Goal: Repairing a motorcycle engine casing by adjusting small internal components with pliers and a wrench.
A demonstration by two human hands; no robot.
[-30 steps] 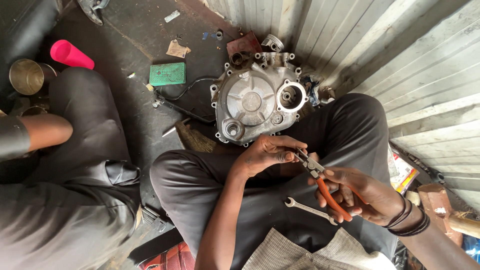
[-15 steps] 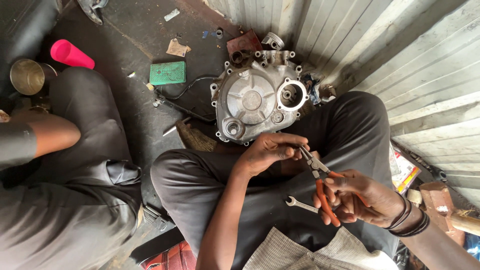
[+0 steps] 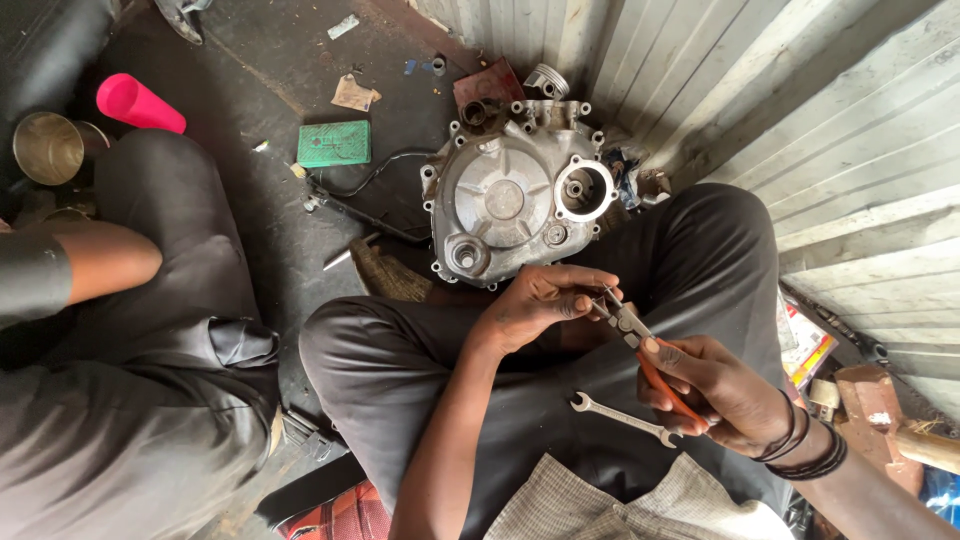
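Observation:
I sit cross-legged on a dark floor. My right hand grips orange-handled pliers, jaws pointing up-left. My left hand pinches something small at the pliers' jaws; the piece itself is too small to make out. A silver open-ended spanner lies on my dark trousers just below the hands. Beyond my knees a grey metal engine cover with a round opening rests on the floor.
Another person sits at the left, an arm and a bent knee in view. A pink cup, a metal tin and a green box lie on the floor. Corrugated metal wall at the right; a hammer by it.
My hands and the pliers have shifted slightly, the pliers now angled a little more upright at my left fingertips. The other person's arm has moved a little.

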